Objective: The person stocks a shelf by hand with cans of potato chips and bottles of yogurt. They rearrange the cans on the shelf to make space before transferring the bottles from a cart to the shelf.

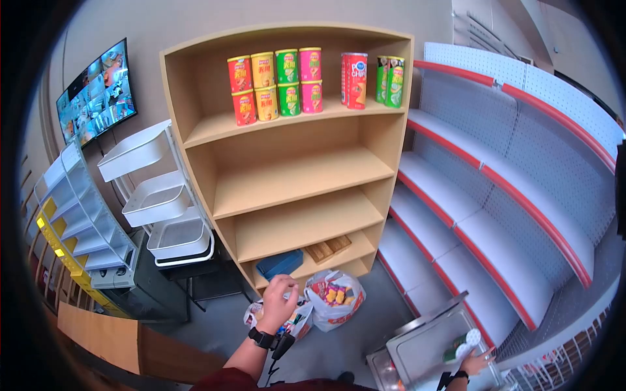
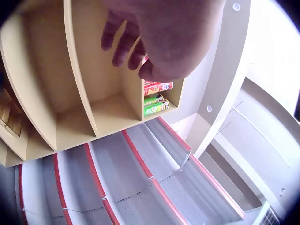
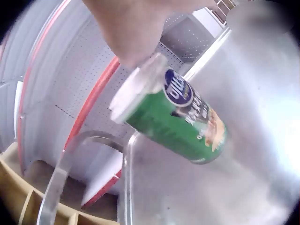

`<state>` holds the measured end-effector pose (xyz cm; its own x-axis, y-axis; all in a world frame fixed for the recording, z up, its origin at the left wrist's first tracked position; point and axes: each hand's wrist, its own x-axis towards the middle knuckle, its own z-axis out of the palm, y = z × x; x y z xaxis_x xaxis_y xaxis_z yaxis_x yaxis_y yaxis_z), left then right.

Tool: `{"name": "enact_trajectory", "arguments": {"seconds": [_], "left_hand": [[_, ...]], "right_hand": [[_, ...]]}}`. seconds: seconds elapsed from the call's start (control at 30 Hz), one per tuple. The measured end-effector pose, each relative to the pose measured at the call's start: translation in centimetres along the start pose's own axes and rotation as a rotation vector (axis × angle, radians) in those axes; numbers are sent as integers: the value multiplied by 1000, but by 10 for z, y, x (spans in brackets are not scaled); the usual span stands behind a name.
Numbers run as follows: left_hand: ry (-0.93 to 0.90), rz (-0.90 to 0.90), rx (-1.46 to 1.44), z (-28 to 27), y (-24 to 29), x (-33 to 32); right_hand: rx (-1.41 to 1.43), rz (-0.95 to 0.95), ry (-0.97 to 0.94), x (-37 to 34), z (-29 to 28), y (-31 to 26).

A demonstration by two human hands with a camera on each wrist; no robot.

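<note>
My left hand (image 1: 278, 306) is raised over the plastic bags before the wooden shelf and holds nothing. In the left wrist view its fingers (image 2: 123, 47) hang loosely bent. Down at the right, my right hand (image 1: 477, 362) is spread over a metal cart, with its fingers pointing away from two green chip cans with white lids. One green chip can (image 3: 180, 122) shows large in the right wrist view, tilted in that view, with its white lid (image 3: 133, 93) right at my right hand (image 3: 133, 28). The second can is mostly hidden there.
A wooden shelf (image 1: 300, 176) bears chip cans on top, and a blue box (image 1: 280, 263) and a wooden crate (image 1: 328, 249) low down. Two plastic bags (image 1: 336, 311) of goods stand before it. White shelving (image 1: 469, 189) with red edges lines the right, beside the metal cart (image 1: 417, 355).
</note>
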<state>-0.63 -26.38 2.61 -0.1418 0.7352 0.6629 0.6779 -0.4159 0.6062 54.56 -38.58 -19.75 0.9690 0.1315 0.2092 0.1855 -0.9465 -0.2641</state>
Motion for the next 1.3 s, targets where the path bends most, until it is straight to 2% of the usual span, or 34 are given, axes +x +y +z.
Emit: {"name": "enact_trajectory", "arguments": {"seconds": [0.03, 0.07, 0.1, 0.17, 0.2, 0.27, 0.3, 0.33, 0.37, 0.4, 0.43, 0.5, 0.57, 0.63, 0.67, 0.73, 0.77, 0.8, 0.83, 0.87, 0.97, 1.03, 1.13, 1.23, 1.3], "left_hand": [[-8, 65, 4, 11, 4, 6], [-21, 88, 3, 22, 6, 9], [-38, 79, 4, 30, 11, 10], [-85, 77, -3, 42, 17, 11], [-101, 60, -6, 47, 20, 11], [-118, 58, 20, 52, 21, 13], [-137, 54, 34, 56, 22, 12], [-134, 50, 34, 59, 22, 14], [-140, 50, 36, 62, 22, 17], [-149, 48, 36, 65, 24, 18], [-149, 41, 36, 68, 26, 21], [-135, 71, 33, 74, 32, 27], [-131, 67, 22, 78, 35, 29], [-144, 66, 25, 83, 33, 29], [-145, 64, 25, 84, 32, 29], [-147, 80, 40, 88, 29, 28], [-151, 78, 36, 90, 30, 28], [-151, 85, 33, 90, 32, 29], [-153, 91, 31, 90, 33, 30], [-159, 90, 29, 90, 34, 32], [-159, 96, -10, 88, 35, 35], [-138, 113, -33, 86, 31, 37], [-85, 99, -15, 81, 28, 35], [-108, 67, -2, 72, 21, 30], [-101, 75, 6, 69, 17, 29]], "right_hand": [[57, -100, 37, 39, 105, 41], [-300, -394, -73, 72, 190, 74], [-71, -414, -359, 105, 256, 95], [-468, -777, 561, 55, 201, 67], [-460, -785, 556, 43, 171, 50], [49, -520, 228, 29, 120, 23], [48, -526, 228, 19, 74, 4], [-1, -535, 56, 8, 24, -19], [-53, -540, -116, 6, 1, -29], [-222, -586, -113, 22, 44, -24], [-227, -590, -112, 21, 38, -29], [110, -439, -265, 13, 27, -42], [63, -440, -254, 18, 53, -39], [-26, -481, -132, 27, 106, -23], [-29, -482, -131, 38, 147, -17], [-342, -379, -128, 61, 212, -11], [-347, -376, -127, 65, 172, -14], [-239, -281, -155, 46, 140, -30], [-132, -186, -183, 14, 61, -72], [-165, -219, -170, 5, 45, -78], [-177, -268, -179, 22, 91, -61], [-226, -233, -188, 8, 51, -75], [-110, -213, -193, 5, 41, -74], [24, -277, -162, -2, 37, -71], [83, -385, -146, -10, 27, -66]]}}
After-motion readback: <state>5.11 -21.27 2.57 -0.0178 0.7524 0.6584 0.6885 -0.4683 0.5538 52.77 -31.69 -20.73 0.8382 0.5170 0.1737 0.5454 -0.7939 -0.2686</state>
